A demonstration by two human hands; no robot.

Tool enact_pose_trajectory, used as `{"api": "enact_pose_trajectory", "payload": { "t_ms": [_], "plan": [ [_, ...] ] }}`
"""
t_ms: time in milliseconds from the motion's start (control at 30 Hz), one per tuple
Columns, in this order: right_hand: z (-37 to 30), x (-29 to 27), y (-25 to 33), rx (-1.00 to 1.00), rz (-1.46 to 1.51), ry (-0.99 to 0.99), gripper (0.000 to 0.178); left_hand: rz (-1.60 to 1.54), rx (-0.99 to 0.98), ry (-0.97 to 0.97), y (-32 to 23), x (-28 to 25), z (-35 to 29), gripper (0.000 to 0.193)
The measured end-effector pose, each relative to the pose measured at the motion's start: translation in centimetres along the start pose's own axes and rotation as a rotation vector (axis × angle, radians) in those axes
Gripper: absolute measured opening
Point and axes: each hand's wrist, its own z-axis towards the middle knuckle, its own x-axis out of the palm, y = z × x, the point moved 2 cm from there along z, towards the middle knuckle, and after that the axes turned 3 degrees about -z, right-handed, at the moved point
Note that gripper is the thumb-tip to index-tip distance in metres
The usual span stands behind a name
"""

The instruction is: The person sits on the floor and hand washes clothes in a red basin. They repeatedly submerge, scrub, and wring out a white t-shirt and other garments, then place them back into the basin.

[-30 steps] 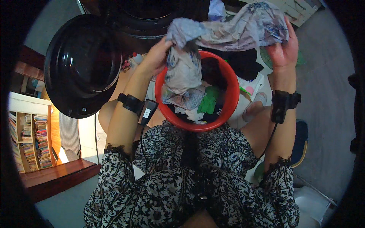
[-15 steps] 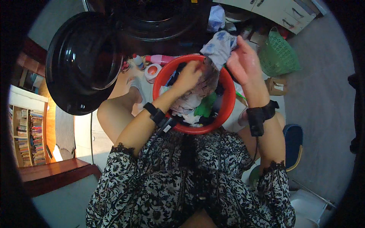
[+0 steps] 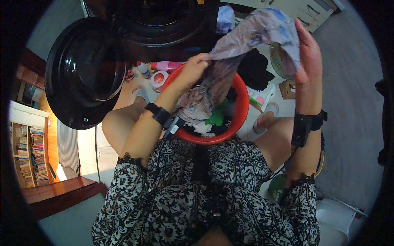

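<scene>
A thin, pale greyish-purple garment (image 3: 266,26) with blue and dark patches is stretched up between my two hands. My left hand (image 3: 196,66) is closed on its edge above the far side of a red basin (image 3: 243,107). Higher and to the right, my right hand (image 3: 310,53) grips the garment's other end, its fingers partly behind the cloth. The lower part of the garment hangs down into the basin. In there lie a green cloth (image 3: 217,114), a white cloth (image 3: 201,128) and dark clothes. A black cloth bundle (image 3: 253,70) sits just beyond the basin's right side.
Ahead stands a black front-loading machine (image 3: 164,35), its round door (image 3: 84,76) swung out at left. A white bottle (image 3: 143,69), a pink bottle (image 3: 168,66) and a white tub (image 3: 159,80) are left of the basin. A green basket (image 3: 279,61) is partly hidden behind the garment.
My right hand has moved up and to the right, drawing the bunched garment out into a wide spread. My left hand has shifted slightly up and left, still at the cloth.
</scene>
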Motion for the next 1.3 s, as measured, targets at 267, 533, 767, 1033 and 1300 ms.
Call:
{"api": "enact_pose_trajectory", "payload": {
  "t_ms": [267, 533, 767, 1033, 1300],
  "plan": [
    [-1.1, -6.4, 3.2, -0.086, -0.356, -0.831, 0.024, 0.5, 0.349, -0.244, -10.4, -7.3, 2.8, 0.019],
    [1.2, -7.2, 2.8, -0.412, -0.48, -0.65, 0.024, 1.248, 0.648, -0.376, -19.4, -9.4, 4.1, 0.019],
    [2.4, -4.1, 4.4, -0.566, -0.66, -0.342, 0.014, 0.923, 0.828, -0.429, -24.2, -9.8, 3.4, 0.014],
    [2.0, -3.1, 2.3, -0.375, -0.423, -0.272, 0.016, 0.842, 0.641, -0.496, -23.8, -11.1, 2.8, 0.021],
    [-0.8, -7.5, -7.6, -0.054, -0.073, -0.398, 0.024, -0.351, -0.244, -0.379, -13.0, -10.7, 0.0, 0.026]
  ]
}}
